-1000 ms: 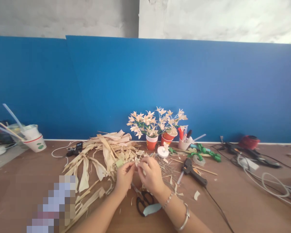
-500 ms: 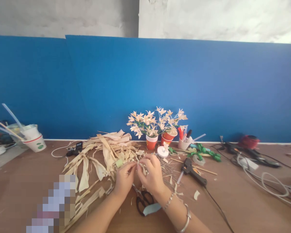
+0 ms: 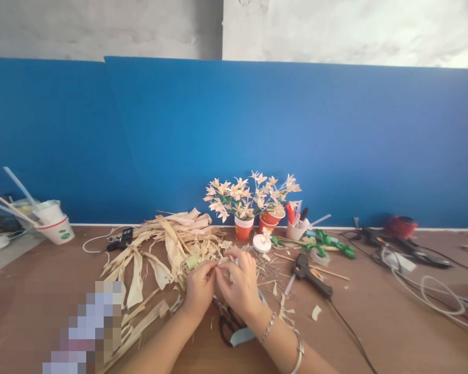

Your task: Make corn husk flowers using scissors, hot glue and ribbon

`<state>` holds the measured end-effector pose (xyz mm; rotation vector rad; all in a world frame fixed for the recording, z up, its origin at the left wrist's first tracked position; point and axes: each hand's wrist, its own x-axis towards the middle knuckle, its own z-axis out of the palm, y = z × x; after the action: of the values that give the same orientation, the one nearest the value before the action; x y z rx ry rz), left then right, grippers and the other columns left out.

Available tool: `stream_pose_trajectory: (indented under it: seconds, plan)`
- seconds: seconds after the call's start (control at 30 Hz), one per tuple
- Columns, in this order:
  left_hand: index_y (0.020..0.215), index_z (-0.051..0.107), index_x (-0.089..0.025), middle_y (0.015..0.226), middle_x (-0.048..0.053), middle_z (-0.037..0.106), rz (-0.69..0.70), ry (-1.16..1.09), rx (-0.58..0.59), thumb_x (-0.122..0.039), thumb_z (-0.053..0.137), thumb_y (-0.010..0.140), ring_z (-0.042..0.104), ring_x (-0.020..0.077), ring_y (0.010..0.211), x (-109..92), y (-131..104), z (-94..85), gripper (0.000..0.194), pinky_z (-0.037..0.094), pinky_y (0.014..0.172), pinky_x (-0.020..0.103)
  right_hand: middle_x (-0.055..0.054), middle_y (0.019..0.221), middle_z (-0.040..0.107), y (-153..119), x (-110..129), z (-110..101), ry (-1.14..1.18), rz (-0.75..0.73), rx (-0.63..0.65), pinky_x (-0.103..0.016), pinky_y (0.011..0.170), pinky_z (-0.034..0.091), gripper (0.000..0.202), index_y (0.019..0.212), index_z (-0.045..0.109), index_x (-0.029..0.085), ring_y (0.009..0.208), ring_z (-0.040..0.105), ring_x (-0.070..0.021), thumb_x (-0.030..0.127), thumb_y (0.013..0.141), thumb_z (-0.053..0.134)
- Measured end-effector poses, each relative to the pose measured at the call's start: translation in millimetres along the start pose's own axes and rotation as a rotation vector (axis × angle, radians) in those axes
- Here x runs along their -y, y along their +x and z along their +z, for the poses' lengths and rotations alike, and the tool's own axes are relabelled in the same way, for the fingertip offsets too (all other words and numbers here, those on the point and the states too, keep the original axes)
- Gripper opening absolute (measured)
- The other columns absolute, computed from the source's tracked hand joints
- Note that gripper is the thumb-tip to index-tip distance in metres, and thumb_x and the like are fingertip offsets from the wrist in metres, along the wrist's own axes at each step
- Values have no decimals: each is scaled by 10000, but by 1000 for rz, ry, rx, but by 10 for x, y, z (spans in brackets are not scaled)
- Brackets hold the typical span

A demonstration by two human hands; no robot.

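My left hand (image 3: 201, 289) and my right hand (image 3: 239, 283) meet fingertip to fingertip above the middle of the table. Both are closed in a pinch, and whatever small piece lies between the fingers is too small to name. Beneath my right wrist lies a pair of black-handled scissors (image 3: 226, 328), partly covered by a light blue strip (image 3: 242, 336). Dried corn husks (image 3: 175, 239) spread out to the left of and behind my hands. Husk flowers (image 3: 239, 193) stand in a red paper cup (image 3: 244, 229) beyond them. A white round spool (image 3: 262, 243) sits close behind my right hand.
A black glue gun (image 3: 310, 275) with its cord lies to the right, near a roll of clear tape (image 3: 320, 256) and green stems (image 3: 335, 245). White cables (image 3: 429, 296) trail at the far right. A paper cup (image 3: 58, 231) with sticks stands at the far left.
My right hand has shifted slightly left, closer against my left fingertips. More of the blue strip shows beside my right wrist. My left hand has hardly moved.
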<state>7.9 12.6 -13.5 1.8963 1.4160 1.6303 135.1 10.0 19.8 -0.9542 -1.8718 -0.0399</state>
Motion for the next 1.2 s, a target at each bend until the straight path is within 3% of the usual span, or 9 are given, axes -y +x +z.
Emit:
stream_pose_trajectory:
  seconds: [0.1, 0.2, 0.47, 0.63, 0.77, 0.87, 0.97, 1.07, 1.2]
  plan:
    - [800, 676, -179, 773, 52, 693, -54, -77, -19, -201, 506, 782, 632, 185, 723, 6, 18, 12, 172, 504, 672, 290, -85, 1047, 491, 55, 6, -50, 124, 124, -81, -404, 854, 368, 100, 871, 574, 209, 996, 467, -228, 194, 786, 523]
    - [760, 677, -177, 739, 39, 686, -89, -114, -48, -211, 524, 771, 621, 171, 684, 5, 29, 24, 157, 492, 641, 263, -72, 975, 498, 117, -36, -58, 282, 302, -128, -376, 858, 380, 70, 785, 554, 195, 969, 478, -206, 174, 796, 488]
    - [719, 663, -162, 646, 16, 646, -209, -249, -6, -244, 542, 753, 573, 142, 576, 19, 36, 41, 151, 464, 545, 230, -54, 926, 539, 131, -180, 53, 587, 561, 53, -302, 758, 408, 139, 596, 571, 173, 891, 521, -188, 209, 728, 552]
    - [697, 647, -153, 625, 22, 650, -296, -393, 83, -273, 571, 740, 579, 143, 544, -11, 52, 44, 148, 481, 544, 247, -65, 882, 570, 135, -224, 94, 715, 713, 104, -326, 779, 403, 169, 524, 562, 157, 876, 541, -213, 236, 672, 582]
    - [729, 643, -150, 638, 41, 675, -387, -480, 144, -317, 581, 739, 597, 160, 556, 10, 49, 55, 179, 490, 549, 266, -26, 719, 561, 153, -251, 79, 847, 776, 136, -291, 686, 419, 146, 630, 575, 159, 712, 531, -167, 273, 716, 545]
    - [728, 640, -153, 638, 46, 677, -406, -502, 165, -328, 579, 736, 605, 168, 567, 27, 52, 64, 186, 489, 545, 271, -15, 713, 555, 189, -250, 6, 794, 702, 96, -281, 665, 426, 124, 735, 582, 170, 701, 525, -159, 277, 750, 523]
    - [713, 642, -156, 601, 31, 650, -339, -445, 181, -299, 563, 740, 587, 157, 538, 18, 65, 58, 166, 470, 517, 256, -49, 932, 556, 253, -221, -131, 627, 428, 96, -317, 776, 429, 138, 839, 611, 196, 895, 531, -190, 189, 725, 534]
    - [711, 656, -165, 596, 16, 620, -192, -307, 222, -242, 532, 761, 573, 146, 569, 4, 78, 43, 154, 459, 568, 251, -61, 1087, 505, 327, -196, -292, 455, 144, 223, -374, 903, 386, 271, 900, 640, 231, 1057, 474, -208, 93, 710, 505]
    - [747, 674, -179, 673, 29, 639, -90, -197, 305, -214, 523, 771, 575, 152, 639, 4, 79, 34, 157, 451, 640, 260, -52, 1099, 515, 391, -250, -463, 314, 14, 416, -410, 921, 383, 341, 839, 675, 248, 1063, 480, -214, 13, 677, 489]
